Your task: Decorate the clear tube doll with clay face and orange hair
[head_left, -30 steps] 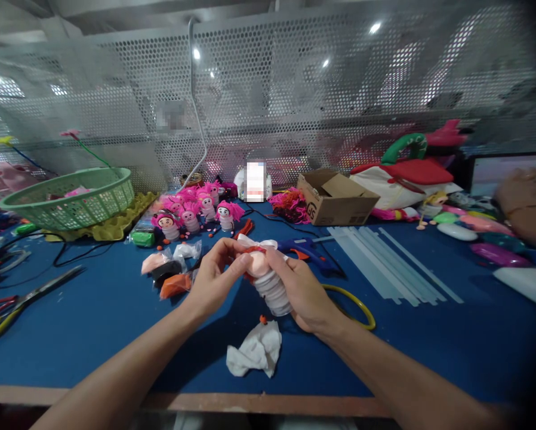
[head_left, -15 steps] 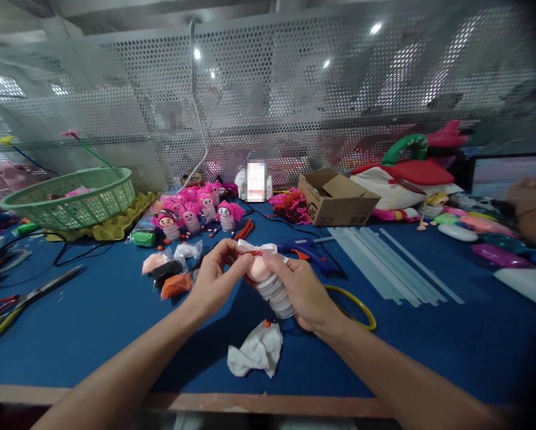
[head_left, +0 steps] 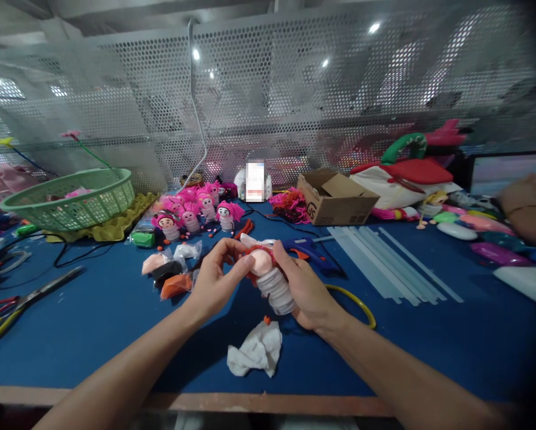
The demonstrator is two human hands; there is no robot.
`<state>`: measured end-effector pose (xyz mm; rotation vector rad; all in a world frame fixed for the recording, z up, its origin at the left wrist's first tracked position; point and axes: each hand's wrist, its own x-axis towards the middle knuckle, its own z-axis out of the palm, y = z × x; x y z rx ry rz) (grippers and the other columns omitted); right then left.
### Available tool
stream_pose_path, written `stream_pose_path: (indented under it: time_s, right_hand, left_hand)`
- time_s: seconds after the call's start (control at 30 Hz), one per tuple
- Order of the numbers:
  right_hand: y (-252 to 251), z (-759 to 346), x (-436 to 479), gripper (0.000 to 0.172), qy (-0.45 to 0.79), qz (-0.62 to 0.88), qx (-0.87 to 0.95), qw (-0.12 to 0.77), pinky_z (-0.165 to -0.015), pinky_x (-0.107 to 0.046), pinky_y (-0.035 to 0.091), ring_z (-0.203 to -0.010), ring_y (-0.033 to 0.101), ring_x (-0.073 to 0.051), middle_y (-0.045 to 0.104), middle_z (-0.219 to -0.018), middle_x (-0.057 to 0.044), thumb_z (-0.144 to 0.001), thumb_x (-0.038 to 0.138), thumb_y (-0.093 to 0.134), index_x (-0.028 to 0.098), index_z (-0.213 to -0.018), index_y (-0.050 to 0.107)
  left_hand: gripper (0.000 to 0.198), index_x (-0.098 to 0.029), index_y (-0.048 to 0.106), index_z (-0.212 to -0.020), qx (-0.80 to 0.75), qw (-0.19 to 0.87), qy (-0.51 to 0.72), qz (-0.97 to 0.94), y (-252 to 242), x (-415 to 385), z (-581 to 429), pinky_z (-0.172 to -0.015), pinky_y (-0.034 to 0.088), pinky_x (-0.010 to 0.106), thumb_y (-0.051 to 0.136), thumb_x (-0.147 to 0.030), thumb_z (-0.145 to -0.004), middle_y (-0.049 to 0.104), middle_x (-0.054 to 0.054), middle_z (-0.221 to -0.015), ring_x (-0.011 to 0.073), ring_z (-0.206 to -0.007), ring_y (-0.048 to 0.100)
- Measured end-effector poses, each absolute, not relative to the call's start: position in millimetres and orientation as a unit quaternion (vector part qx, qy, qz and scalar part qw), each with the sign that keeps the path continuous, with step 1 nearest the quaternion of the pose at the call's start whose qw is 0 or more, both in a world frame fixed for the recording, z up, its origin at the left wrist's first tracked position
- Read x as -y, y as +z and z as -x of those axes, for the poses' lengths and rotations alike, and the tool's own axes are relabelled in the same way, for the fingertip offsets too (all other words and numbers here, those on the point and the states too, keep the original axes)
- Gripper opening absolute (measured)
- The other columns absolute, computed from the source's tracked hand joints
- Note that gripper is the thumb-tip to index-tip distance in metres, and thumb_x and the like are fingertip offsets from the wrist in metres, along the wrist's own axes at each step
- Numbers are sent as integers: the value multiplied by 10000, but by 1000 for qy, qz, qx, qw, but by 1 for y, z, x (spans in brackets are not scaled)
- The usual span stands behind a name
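Over the blue table I hold a small doll (head_left: 272, 280) with a peach head, red hair, a white bow and a ribbed white body. My right hand (head_left: 306, 292) is wrapped round its body. My left hand (head_left: 214, 280) pinches at the doll's head with thumb and fingers. A crumpled white tissue (head_left: 254, 352) lies just below the hands. Behind them stand several finished pink-haired dolls (head_left: 196, 215).
A blue glue gun (head_left: 304, 246), a yellow ring (head_left: 357, 301) and clear glue sticks (head_left: 384, 257) lie right of my hands. Clay bags (head_left: 167, 272), scissors (head_left: 30, 295), a green basket (head_left: 71, 197) sit left. A cardboard box (head_left: 335, 200) stands behind. Another person's hand (head_left: 525, 197) is at far right.
The doll has been turned in my hands, so its peach head and red hair now face up more. The other person's hand at right shifted slightly.
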<state>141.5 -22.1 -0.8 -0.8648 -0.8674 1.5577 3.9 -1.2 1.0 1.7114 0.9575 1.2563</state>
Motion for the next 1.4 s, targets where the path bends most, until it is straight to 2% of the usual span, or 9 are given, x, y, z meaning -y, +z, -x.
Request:
stream_pose_path:
  time_s: [0.17,0.27,0.43,0.67,0.87,0.97,1.2,1.4]
  right_hand:
    - [0,-142,22,459,649,375,368,550,-418,-214,363,-441,476,-97,574,-504,-5,-631,558,604,123,-764,667]
    - [-2,-143,21,427,637,371,375,562,-426,-202,370,-444,478,-87,573,-504,3,-644,543,603,128,-728,655]
    - [-4,-143,20,401,642,370,386,550,-403,-218,374,-347,418,-74,487,-404,40,-670,541,580,142,-663,615]
    - [-2,-143,22,441,637,394,375,546,-357,-200,327,-365,397,-70,480,-428,42,-624,577,595,139,-674,612]
    - [-7,-143,20,417,613,363,410,569,-444,-221,346,-419,424,-81,526,-465,26,-658,542,590,133,-719,645]
    - [-11,-143,20,407,596,368,436,566,-452,-220,320,-454,430,-85,553,-517,10,-664,530,590,129,-704,647]
    - [-15,-142,22,447,560,398,469,555,-413,-216,275,-415,366,-72,476,-476,23,-695,559,537,121,-691,629]
    - [-13,-142,22,464,562,403,461,556,-444,-226,325,-454,432,-94,528,-518,5,-666,559,569,109,-752,648]
  left_hand:
    - [197,-167,517,-834,-373,398,493,-678,-2,-1,-4,-655,389,234,539,-350,-765,515,11,-785,114,-709,464]
    - [198,-163,512,-824,-368,413,495,-670,-3,0,-4,-651,384,224,518,-355,-777,516,2,-775,105,-693,463]
    - [261,-164,528,-863,-365,402,483,-687,-3,1,-6,-699,385,234,632,-334,-694,535,13,-820,121,-749,483]
    - [254,-168,544,-895,-360,400,486,-688,-7,-1,-7,-713,384,238,620,-327,-711,552,25,-845,123,-758,488]
    - [298,-164,539,-899,-354,415,471,-693,-1,2,-6,-728,384,245,618,-371,-700,554,31,-871,139,-789,492]
    - [285,-163,518,-880,-372,402,472,-690,0,4,-8,-728,383,250,576,-398,-729,550,28,-855,140,-787,495]
    - [205,-158,503,-789,-406,330,476,-707,1,4,-10,-677,378,226,576,-341,-734,528,4,-756,114,-703,469]
    - [229,-166,522,-845,-362,425,480,-677,2,6,-9,-687,394,237,507,-384,-776,547,17,-804,127,-738,494]
